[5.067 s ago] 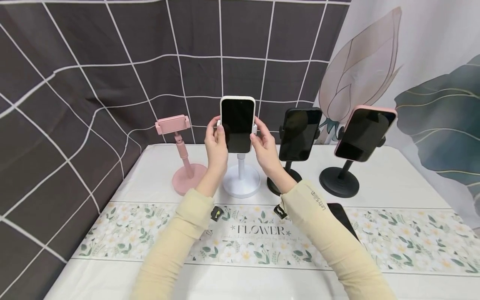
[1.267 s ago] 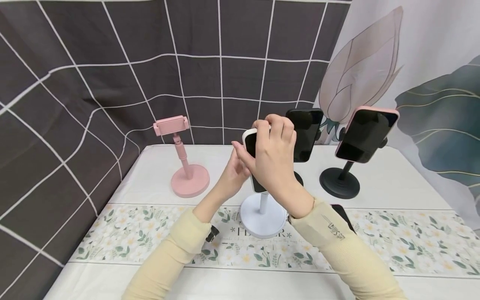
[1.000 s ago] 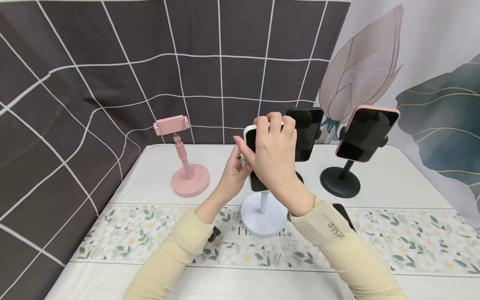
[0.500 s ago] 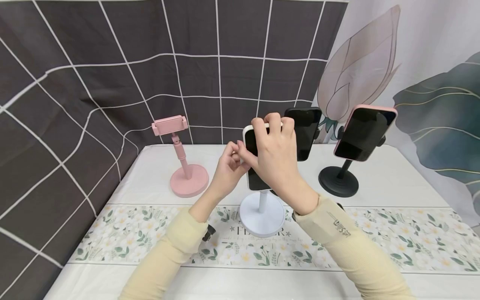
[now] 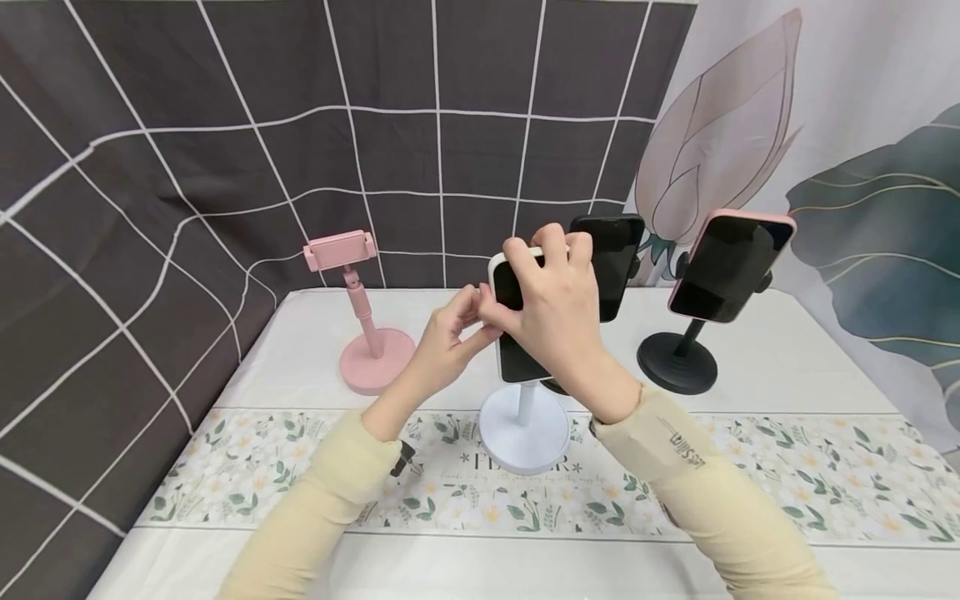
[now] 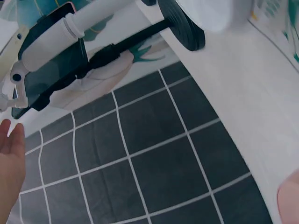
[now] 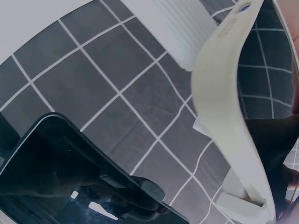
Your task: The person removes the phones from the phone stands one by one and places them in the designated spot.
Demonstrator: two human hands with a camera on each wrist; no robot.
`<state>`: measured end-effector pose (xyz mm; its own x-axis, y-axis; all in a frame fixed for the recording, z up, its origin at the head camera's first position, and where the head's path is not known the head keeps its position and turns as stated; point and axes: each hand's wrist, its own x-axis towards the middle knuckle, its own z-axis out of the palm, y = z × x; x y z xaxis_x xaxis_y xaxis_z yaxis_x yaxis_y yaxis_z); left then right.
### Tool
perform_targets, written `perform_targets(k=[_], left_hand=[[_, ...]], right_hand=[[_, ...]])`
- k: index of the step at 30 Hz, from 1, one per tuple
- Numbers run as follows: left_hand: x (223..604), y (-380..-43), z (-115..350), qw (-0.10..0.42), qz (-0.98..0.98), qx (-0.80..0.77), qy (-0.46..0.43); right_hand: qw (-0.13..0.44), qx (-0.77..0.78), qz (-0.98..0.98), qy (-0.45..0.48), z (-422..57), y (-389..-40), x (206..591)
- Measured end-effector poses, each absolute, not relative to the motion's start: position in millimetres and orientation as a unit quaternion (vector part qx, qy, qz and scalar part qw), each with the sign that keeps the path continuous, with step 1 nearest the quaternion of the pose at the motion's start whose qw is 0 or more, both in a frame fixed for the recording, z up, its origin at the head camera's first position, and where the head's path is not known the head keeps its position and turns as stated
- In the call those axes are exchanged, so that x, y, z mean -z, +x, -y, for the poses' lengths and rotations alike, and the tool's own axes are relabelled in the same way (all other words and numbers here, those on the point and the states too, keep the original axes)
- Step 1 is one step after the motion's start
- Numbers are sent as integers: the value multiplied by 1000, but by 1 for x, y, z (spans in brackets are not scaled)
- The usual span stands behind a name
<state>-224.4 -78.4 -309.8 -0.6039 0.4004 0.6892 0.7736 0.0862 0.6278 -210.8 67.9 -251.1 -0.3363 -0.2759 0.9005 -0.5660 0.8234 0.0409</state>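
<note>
A smartphone in a white case (image 5: 520, 358) stands upright, tilted, in a white phone stand (image 5: 525, 429). My right hand (image 5: 558, 312) grips the phone from above, fingers hooked over its top edge and thumb at its left edge. With thumb in front and fingers behind, my left hand (image 5: 450, 337) pinches at the phone's left side, where the stand's clamp sits; the exact fingertip contact is hidden. In the left wrist view, fingers (image 6: 16, 140) reach up near the stand's white hinge (image 6: 17, 77). The right wrist view shows the white case (image 7: 217, 88) edge-on beside a white clamp piece (image 7: 243, 207).
At left stands a pink phone stand (image 5: 377, 362) with its clamp sideways. A black phone (image 5: 615, 258) on a black stand is right behind my right hand. Farther right, a pink-cased phone (image 5: 731, 267) sits on another black stand (image 5: 677, 364). A dark gridded curtain (image 5: 390, 150) hangs behind.
The white stand with its phone came toward me and right; my right hand went over the phone's top. Lately my left hand shifted slightly left and its thumb spread from the fingers.
</note>
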Motion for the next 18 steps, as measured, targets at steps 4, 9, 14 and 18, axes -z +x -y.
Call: perform_targets(k=[4,9,14,18], left_hand=[[311,-224,74,161,707,560,-401],[312,-226,69,194,709,558,-385],[314,-228,69,210,699,574,-372],[315,-227,70,210,689,589,-367]], right_hand=[[515,-150,801,267,-71,-212,251],[504,-170,806,259,-74,-213,249],[495,-180,809,261,-73,-214,247],[496,-180,808,264,-71,-214,247]])
